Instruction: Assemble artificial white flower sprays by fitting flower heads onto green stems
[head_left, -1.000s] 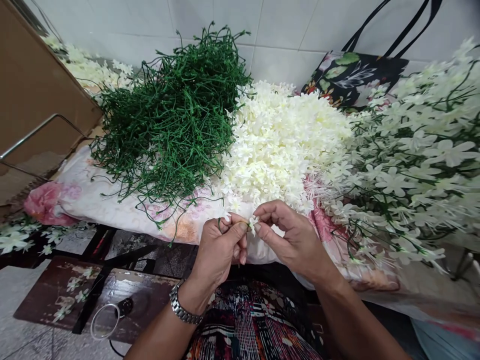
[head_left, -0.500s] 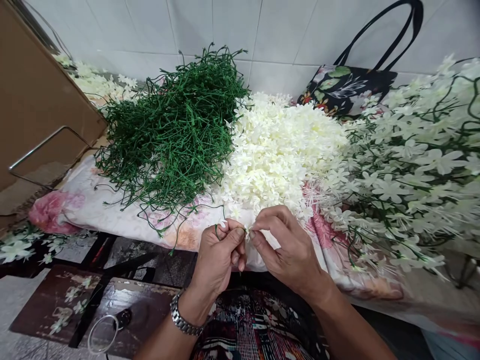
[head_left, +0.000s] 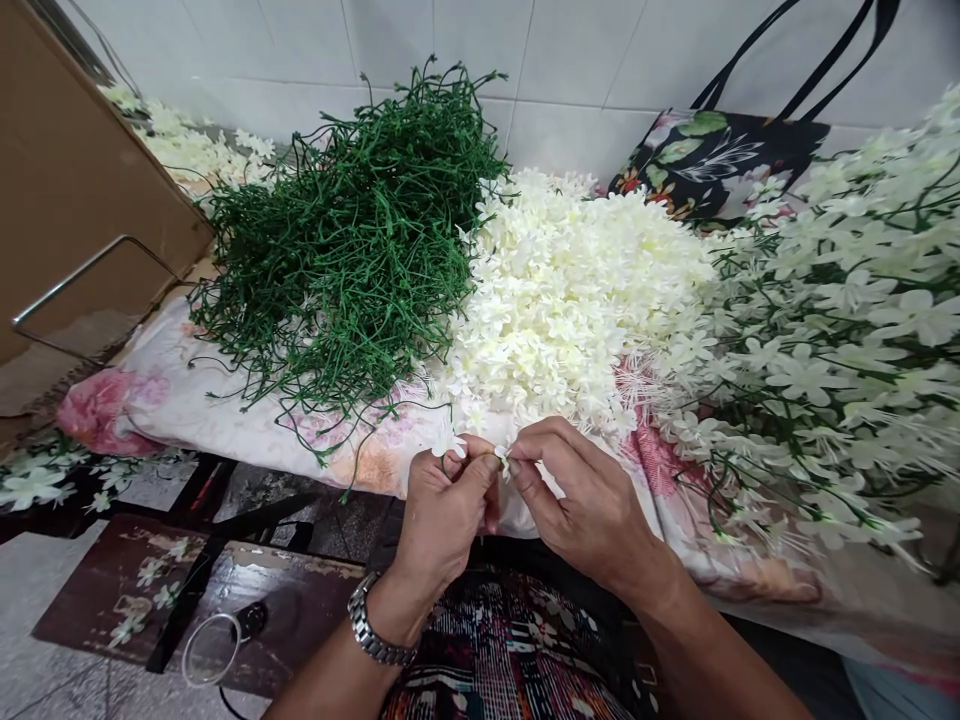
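1. The pale tiled wall rises behind everything.
2. The table, covered by a flower-printed cloth, runs along the wall and carries the heaps.
3. Bushy white flower sprays on green stalks crowd its right side, overlapping the lower part of a black floral bag.
4. A tangled heap of green stems stands left of centre, a few loose ends straggling over the front edge.
5. Touching it on the right is a heap of loose white blossoms, directly beyond the hands.
6. A cardboard box blocks the view of the far left end; a bent metal bar shows in front of it.
7. The black floral bag leans near the wall.
8. Dark wooden boards lie below, left of the person, bearing a white ring.
9. The left hand, with a steel watch at the wrist, pinches a stem tip; another flower pokes up beside its knuckles.
10. The right hand has its fingertips at a small white blossom between the two hands; its exact grip is too small to tell.
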